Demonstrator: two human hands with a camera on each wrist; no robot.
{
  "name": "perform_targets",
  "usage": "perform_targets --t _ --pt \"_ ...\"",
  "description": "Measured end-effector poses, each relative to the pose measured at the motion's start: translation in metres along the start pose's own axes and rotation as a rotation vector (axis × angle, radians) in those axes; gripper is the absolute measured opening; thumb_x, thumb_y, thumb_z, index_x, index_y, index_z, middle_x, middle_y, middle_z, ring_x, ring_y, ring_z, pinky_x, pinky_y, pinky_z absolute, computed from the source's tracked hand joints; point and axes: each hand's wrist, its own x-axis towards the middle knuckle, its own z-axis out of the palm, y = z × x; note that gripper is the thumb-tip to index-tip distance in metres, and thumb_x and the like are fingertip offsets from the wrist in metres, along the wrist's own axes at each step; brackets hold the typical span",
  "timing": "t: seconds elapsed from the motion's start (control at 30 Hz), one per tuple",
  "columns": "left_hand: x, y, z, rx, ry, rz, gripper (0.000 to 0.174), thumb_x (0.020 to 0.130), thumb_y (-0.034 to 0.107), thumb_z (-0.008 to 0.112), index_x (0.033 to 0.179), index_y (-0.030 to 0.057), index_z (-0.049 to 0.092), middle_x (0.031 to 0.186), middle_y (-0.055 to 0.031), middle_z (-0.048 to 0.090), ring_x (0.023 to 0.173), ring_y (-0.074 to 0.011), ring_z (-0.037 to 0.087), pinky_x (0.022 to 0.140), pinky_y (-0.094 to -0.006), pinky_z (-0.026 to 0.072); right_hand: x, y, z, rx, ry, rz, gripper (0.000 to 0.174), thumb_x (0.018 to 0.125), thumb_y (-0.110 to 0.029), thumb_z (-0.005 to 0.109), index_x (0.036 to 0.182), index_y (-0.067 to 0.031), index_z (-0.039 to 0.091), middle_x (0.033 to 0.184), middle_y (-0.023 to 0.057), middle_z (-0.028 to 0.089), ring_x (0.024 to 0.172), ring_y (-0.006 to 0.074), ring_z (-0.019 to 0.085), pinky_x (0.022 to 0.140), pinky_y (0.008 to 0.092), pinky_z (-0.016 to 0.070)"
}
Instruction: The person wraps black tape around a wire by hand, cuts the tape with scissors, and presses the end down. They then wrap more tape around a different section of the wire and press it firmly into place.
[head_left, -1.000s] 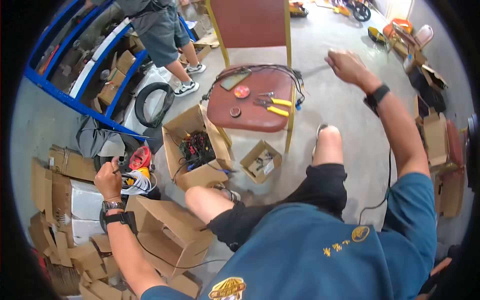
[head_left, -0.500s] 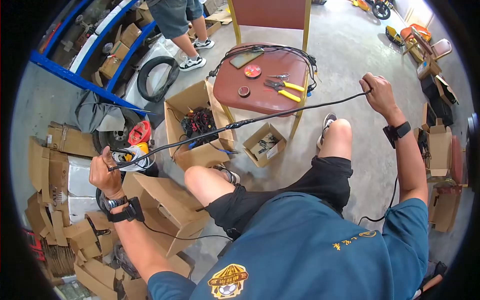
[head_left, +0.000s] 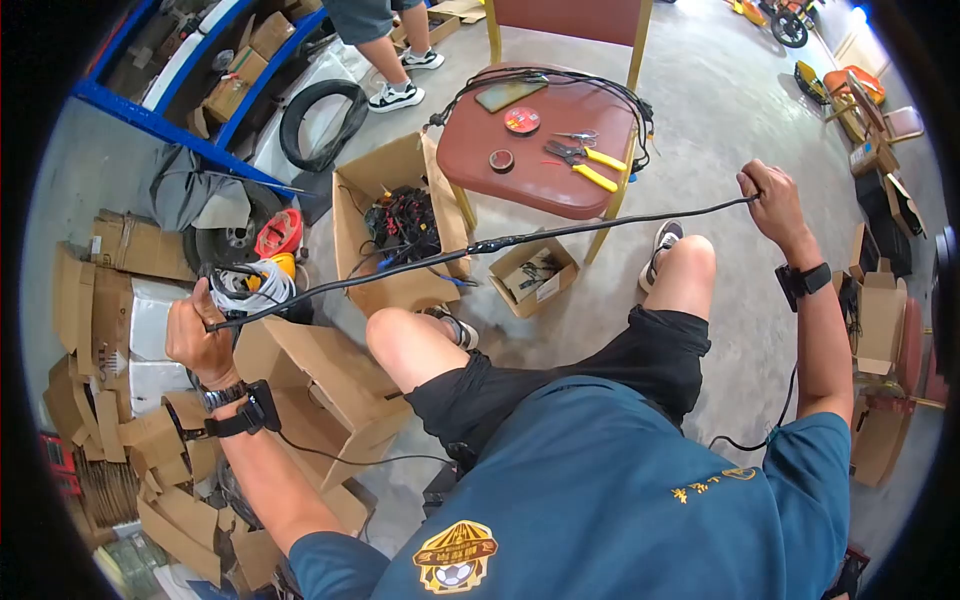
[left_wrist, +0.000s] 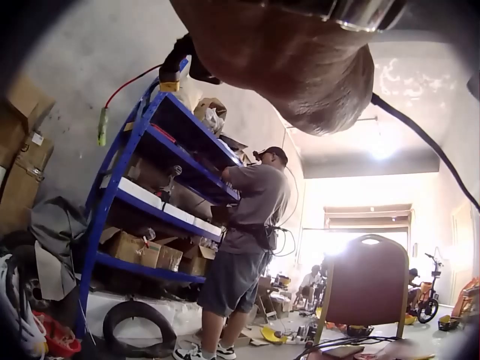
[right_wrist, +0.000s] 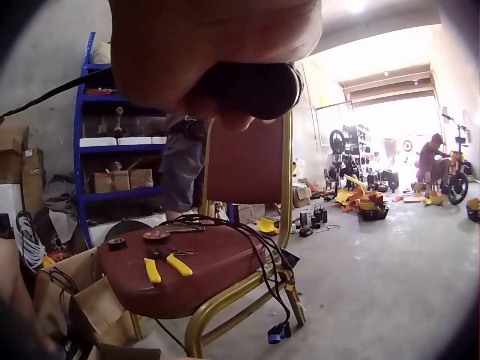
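A black cable (head_left: 620,219) stretches between my two hands across the head view, nearly taut, with a thicker, shiny black wrapped section (head_left: 493,244) near its middle. My left hand (head_left: 197,335) grips its left end, thumb up. Beside that hand in the left wrist view, a red wire (left_wrist: 127,87) ends in a greenish connector (left_wrist: 103,129). My right hand (head_left: 775,207) holds the other end. The right wrist view shows a dark round-ended piece (right_wrist: 259,91) within its curled fingers.
A red chair (head_left: 480,165) bears wire cutters with yellow handles (head_left: 600,172), tape rolls (head_left: 521,121), a phone-like slab (head_left: 511,94) and looped black cables. Below stand a carton of wires (head_left: 355,290) and a small box (head_left: 555,285). A person (left_wrist: 255,202) stands by blue shelves (left_wrist: 124,187).
A second ago the cable was hardly visible between the hands; it then came into clear view, stretched across. The hands stay wide apart, while the head view has shifted slightly.
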Motion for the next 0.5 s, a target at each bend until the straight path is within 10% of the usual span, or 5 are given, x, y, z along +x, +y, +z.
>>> perform_targets --t 0.23,0.5 --pt "-0.002 0.001 -0.001 -0.05 -0.157 0.005 0.041 0.095 0.018 0.072 0.065 0.0045 0.048 0.059 -0.0094 0.045 0.05 -0.0294 0.047 0.047 -0.0412 0.0368 -0.004 -0.002 0.001 0.143 -0.36 0.198 0.014 0.088 -0.011 0.063 0.084 0.0022 0.062 0.073 0.0227 0.06 0.068 0.041 0.059 0.063 0.0429 0.0473" --pt "-0.009 0.01 0.002 -0.185 -0.547 -0.109 0.04 0.093 0.025 0.072 0.066 0.0039 0.052 0.062 -0.0178 0.052 0.055 -0.0393 0.05 0.051 -0.0454 0.0398 0.003 -0.016 -0.007 0.25 -0.742 0.506 0.018 0.082 -0.012 0.064 0.073 0.0035 0.064 0.057 0.0123 0.055 0.051 0.0191 0.053 0.052 0.0377 0.0436"
